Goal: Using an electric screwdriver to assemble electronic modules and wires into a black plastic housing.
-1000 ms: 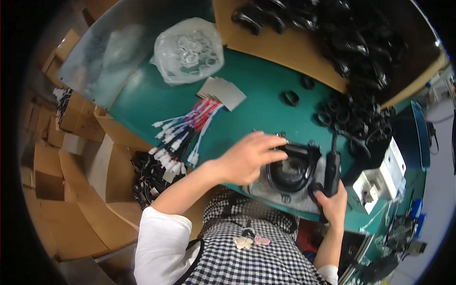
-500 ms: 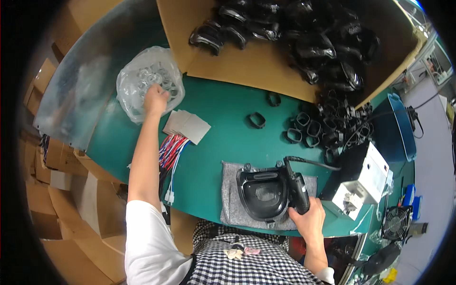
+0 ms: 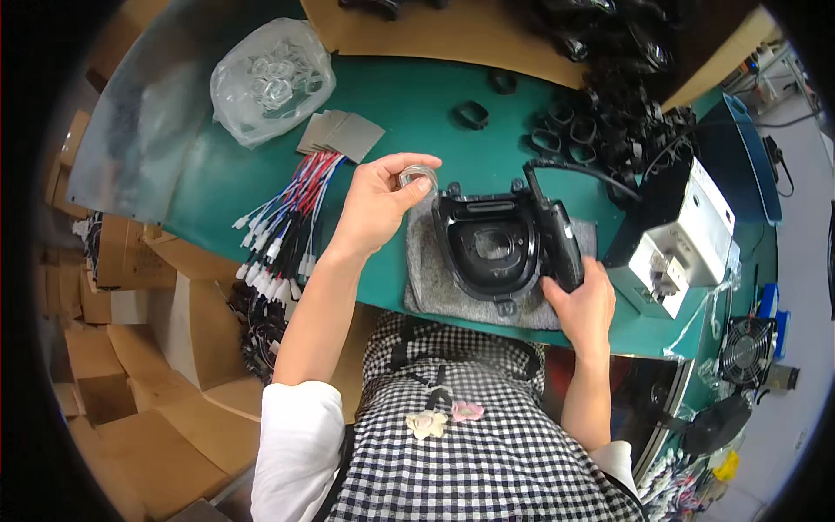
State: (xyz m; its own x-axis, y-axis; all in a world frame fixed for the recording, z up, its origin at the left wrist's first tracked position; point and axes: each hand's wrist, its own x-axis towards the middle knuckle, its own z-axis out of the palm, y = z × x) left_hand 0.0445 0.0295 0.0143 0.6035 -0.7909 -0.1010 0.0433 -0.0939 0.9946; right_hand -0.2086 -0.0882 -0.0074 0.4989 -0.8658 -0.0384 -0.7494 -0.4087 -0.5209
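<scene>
My left hand [image 3: 376, 202] is raised over the front of the bench, a clear plastic ring [image 3: 419, 175] pinched between thumb and fingers. To its right a black plastic housing [image 3: 491, 250] with a rounded hollow lies on a grey cloth [image 3: 424, 283]. My right hand [image 3: 584, 300] is closed round the lower end of a black corded hand tool [image 3: 564, 244], shaped like an electric screwdriver, against the housing's right side. What the tool's near end looks like is hidden by my fingers.
A clear bag [image 3: 274, 83] of similar rings lies at the far left, near grey flat pieces [image 3: 341, 135] with coloured wires. Black bands [image 3: 570, 130] heap at the back right below a large carton [image 3: 452, 39]. A white-and-black machine [image 3: 683, 248] stands right of the tool.
My left hand has come out of the bag and back toward the housing, now holding a clear ring. My right hand stays on the tool. The view has tilted downward.
</scene>
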